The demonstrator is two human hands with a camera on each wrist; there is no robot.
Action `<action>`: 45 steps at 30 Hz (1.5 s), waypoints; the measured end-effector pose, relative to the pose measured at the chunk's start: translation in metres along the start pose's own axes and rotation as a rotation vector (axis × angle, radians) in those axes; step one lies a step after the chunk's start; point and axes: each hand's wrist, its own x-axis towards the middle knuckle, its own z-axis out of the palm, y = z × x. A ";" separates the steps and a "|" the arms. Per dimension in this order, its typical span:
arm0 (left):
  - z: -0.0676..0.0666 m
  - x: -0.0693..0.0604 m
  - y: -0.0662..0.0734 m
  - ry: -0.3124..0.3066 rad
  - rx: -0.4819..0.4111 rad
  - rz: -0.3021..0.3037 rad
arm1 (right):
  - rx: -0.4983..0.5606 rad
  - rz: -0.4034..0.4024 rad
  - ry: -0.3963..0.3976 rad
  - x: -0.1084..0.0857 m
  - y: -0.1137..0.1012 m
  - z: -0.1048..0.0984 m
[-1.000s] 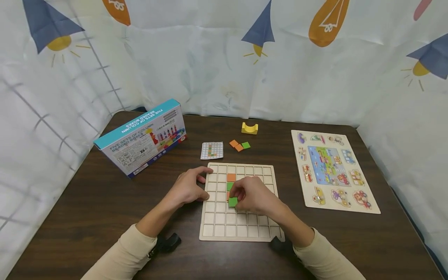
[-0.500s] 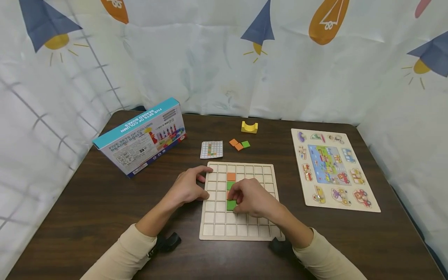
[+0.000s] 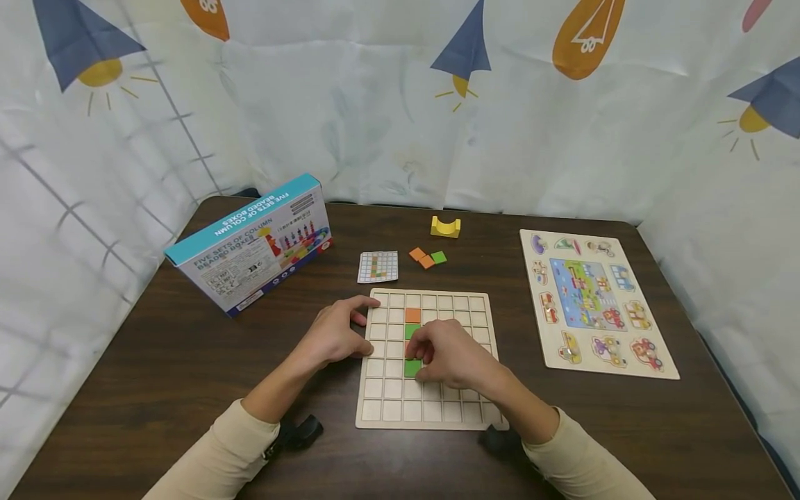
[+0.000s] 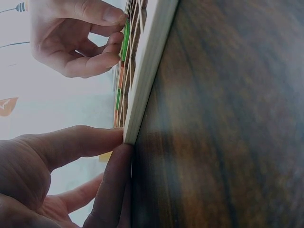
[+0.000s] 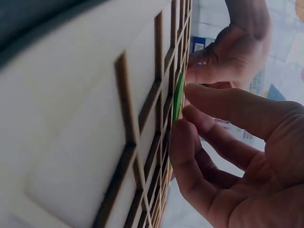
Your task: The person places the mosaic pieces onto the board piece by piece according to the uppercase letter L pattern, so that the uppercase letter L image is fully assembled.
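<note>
A wooden grid board (image 3: 431, 421) lies flat on the table. My left hand (image 3: 335, 331) holds its left edge, fingertips near the upper corner and thumb lower down; the left wrist view shows digits (image 4: 78, 145) against the rim. Over the board, my right hand (image 3: 456, 354) has curled fingers and thumb at the sides of a green tile (image 3: 412, 368), which the right wrist view shows as a green sliver (image 5: 177, 97) by the fingertips. Above it in the same column are an orange tile (image 3: 413, 316), a green tile (image 3: 412, 331) and another orange one, mostly hidden by my fingers.
Beyond the board are a pattern card (image 3: 378, 267), loose orange tiles (image 3: 417, 255), a loose green tile (image 3: 439, 257) and a yellow holder (image 3: 446, 228). A cardboard box (image 3: 256, 250) stands at the left; a picture puzzle board (image 3: 594, 305) lies at the right.
My right hand has moved the lower green tile slightly left and down, from a tilted position to lying squarely over a cell. My left hand has stayed at the board's edge.
</note>
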 end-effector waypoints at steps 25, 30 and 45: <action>0.000 -0.001 -0.003 0.042 0.022 -0.001 | -0.057 0.055 0.190 0.056 0.028 -0.074; 0.000 0.000 -0.002 0.038 0.022 0.001 | -0.089 0.091 0.230 0.080 0.035 -0.085; 0.003 0.001 0.000 0.042 0.026 0.007 | -0.110 0.168 0.289 0.133 0.044 -0.086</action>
